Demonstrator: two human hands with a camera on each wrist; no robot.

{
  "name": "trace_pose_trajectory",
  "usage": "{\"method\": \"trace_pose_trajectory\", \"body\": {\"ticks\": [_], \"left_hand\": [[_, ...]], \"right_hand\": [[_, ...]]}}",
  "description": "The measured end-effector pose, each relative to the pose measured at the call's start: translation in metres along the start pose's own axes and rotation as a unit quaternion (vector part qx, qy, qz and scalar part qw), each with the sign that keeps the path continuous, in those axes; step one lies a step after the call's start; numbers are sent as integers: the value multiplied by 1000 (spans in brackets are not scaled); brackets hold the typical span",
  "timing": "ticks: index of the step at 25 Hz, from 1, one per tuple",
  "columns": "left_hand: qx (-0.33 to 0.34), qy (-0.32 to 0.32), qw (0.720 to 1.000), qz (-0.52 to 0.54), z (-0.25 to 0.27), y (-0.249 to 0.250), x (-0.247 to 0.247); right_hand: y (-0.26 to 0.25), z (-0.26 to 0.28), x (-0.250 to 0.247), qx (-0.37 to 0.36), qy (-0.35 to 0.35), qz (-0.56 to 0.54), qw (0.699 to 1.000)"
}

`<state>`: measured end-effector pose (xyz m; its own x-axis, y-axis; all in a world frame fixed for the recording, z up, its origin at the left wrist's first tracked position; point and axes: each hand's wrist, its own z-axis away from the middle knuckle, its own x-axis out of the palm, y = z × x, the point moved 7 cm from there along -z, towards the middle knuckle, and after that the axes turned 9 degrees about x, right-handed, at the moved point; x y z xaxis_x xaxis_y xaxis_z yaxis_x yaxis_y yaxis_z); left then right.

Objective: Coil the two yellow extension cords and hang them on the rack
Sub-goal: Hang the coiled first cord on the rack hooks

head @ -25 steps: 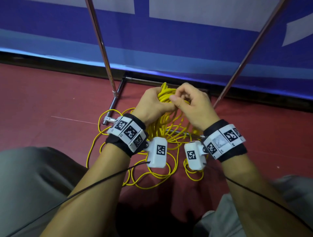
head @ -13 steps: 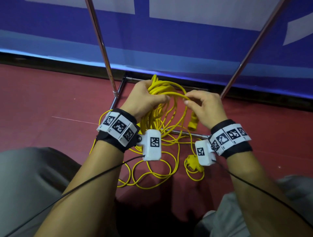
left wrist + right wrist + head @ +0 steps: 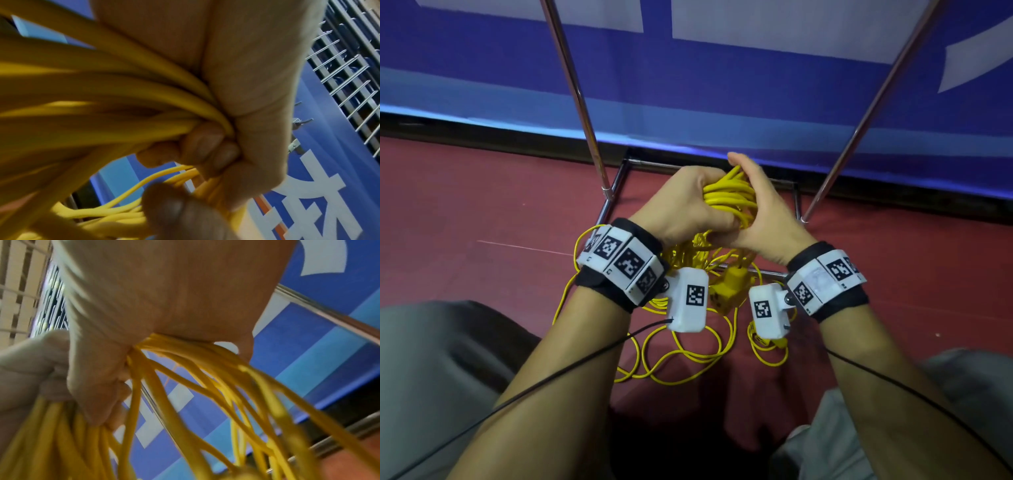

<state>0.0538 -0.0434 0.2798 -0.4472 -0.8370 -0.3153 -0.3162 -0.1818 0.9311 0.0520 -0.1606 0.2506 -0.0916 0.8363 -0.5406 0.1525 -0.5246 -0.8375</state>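
My left hand (image 3: 685,205) grips a bundle of coiled yellow extension cord (image 3: 726,195) just above the floor. In the left wrist view its fingers (image 3: 205,146) curl tight round the cord strands (image 3: 102,91). My right hand (image 3: 763,212) wraps the same bundle from the right, thumb up, touching the left hand. Cord strands (image 3: 185,369) fan out from under its palm (image 3: 164,296). A yellow plug (image 3: 732,287) hangs below the hands. Loose cord loops (image 3: 688,359) lie on the red floor. The rack's metal poles (image 3: 575,96) rise behind.
The rack's second pole (image 3: 876,102) slants up at the right, and its base bars (image 3: 616,192) lie on the floor around the cords. A blue banner wall (image 3: 756,85) stands close behind. A small yellow cord tangle (image 3: 767,342) lies under my right wrist. My knees (image 3: 431,359) frame the bottom corners.
Half a second ago my right hand held a loop out to the right of the bundle. It has since swung back in and closed round the coil beside the left hand.
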Motion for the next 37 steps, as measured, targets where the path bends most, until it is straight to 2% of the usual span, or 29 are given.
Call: {"method": "trace_pose_trajectory", "body": {"ticks": [2, 5, 6, 7, 9, 10, 13, 15, 19, 21, 23, 25, 28, 32, 35, 37], "left_hand": [[-2, 10, 1000, 27, 0, 4, -2], [-18, 20, 999, 21, 1, 1, -6], [-30, 26, 999, 17, 2, -3, -6], [-42, 33, 998, 21, 4, -6, -4], [-50, 39, 998, 25, 7, -9, -2], [-46, 33, 998, 17, 7, -8, -2], [-10, 35, 999, -25, 2, -7, -14], [4, 77, 995, -63, 1, -12, -24], [16, 129, 992, -10, 5, -25, -19], [27, 192, 981, -14, 5, -19, -29], [58, 238, 966, -76, 3, -3, -47], [86, 215, 959, -165, 0, 13, -52], [79, 173, 967, -170, 1, 21, -44], [110, 187, 966, -141, -2, 29, -52], [168, 200, 951, -166, -17, 65, -62], [192, 195, 944, -186, -35, 93, -67]], "right_hand": [[-5, -3, -12, 12, 42, 19, 999], [-5, -1, -25, 57, 84, 233, 967], [1, 1, -24, 73, 84, 249, 962], [8, 3, -20, 85, 75, 224, 968], [20, 7, -12, 98, 63, 102, 988], [23, 8, -12, 94, 77, 57, 991], [13, 9, -29, 52, 152, 16, 987], [4, 10, -39, 33, 185, -21, 982], [-7, 11, -49, 36, 222, -106, 969], [-14, 13, -54, 16, 223, -82, 971], [-16, 14, -58, -12, 218, 40, 975], [-8, 17, -60, -15, 220, 134, 966], [4, 16, -59, 15, 192, 75, 978], [-21, 11, -73, -18, 151, -31, 988], [-62, 9, -101, -82, 149, -14, 985], [-87, 4, -124, -99, 169, 23, 980]]}}
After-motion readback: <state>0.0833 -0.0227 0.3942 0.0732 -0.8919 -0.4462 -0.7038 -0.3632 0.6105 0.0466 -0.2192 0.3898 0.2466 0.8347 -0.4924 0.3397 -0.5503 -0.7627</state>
